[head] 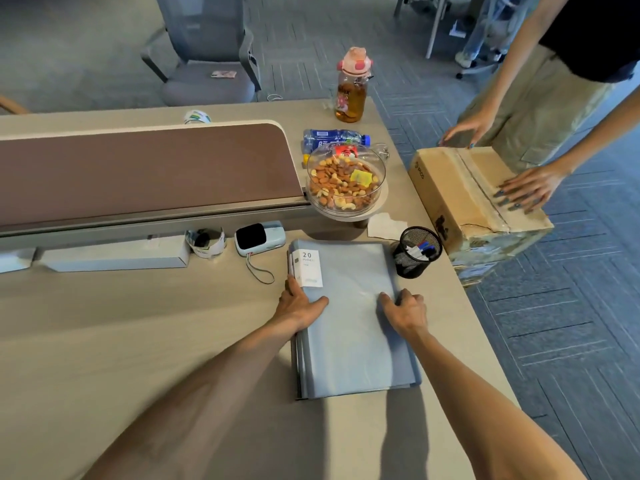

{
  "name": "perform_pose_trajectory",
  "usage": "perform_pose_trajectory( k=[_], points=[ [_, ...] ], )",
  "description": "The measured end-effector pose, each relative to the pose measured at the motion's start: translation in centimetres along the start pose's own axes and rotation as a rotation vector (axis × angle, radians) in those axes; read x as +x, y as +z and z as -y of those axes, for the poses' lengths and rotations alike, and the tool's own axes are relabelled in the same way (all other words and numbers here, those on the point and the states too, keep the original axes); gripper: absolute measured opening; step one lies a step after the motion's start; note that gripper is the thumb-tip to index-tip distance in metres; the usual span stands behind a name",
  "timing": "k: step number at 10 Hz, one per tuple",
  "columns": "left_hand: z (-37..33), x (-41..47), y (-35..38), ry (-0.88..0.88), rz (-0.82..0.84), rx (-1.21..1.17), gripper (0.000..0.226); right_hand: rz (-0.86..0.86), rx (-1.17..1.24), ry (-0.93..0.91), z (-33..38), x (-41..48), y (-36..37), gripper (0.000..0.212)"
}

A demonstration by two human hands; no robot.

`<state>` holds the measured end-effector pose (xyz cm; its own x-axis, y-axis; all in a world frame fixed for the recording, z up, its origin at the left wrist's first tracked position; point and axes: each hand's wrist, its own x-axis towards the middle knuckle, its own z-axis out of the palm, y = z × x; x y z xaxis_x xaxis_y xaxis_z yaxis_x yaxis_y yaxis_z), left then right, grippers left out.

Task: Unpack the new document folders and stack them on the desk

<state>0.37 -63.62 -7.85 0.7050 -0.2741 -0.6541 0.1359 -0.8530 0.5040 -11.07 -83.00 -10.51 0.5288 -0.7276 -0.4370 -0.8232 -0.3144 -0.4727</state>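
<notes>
Document folders (349, 323) lie stacked on desk (138, 323), left hand (301, 301) and right hand (407, 308) gripping stack's sides; cardboard box (474, 199) may hold more.

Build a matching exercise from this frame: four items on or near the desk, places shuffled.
Things:
1. folder stack
2. mesh pen cup
3. bowl of nuts
4. cardboard box

Places:
A. beside the desk's right edge, another person's hand on top
B. held at its edges by the left hand and right hand
C. on a round stand, beyond the folders
D. by the folders' far right corner

Pairs: 1-B, 2-D, 3-C, 4-A
</notes>
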Motion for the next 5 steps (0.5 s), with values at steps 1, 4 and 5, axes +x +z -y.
perform_pose_trajectory(
  k=[1, 4, 5],
  points=[
    [0.1, 0.0, -0.2, 0.015, -0.003, 0.012, 0.098, -0.005, -0.002, -0.008, -0.2, 0.0, 0.1, 0.055],
    [2.1, -2.0, -2.4, 0.156, -0.116, -0.069, 0.059, -0.061, -0.060, -0.077, 0.1, -1.9, -0.6, 0.047],
    [2.8, -3.1, -2.8, 0.178, -0.169, 0.002, 0.050, -0.089, -0.056, -0.143, 1.0, -3.2, 0.1, 0.048]
  ],
)
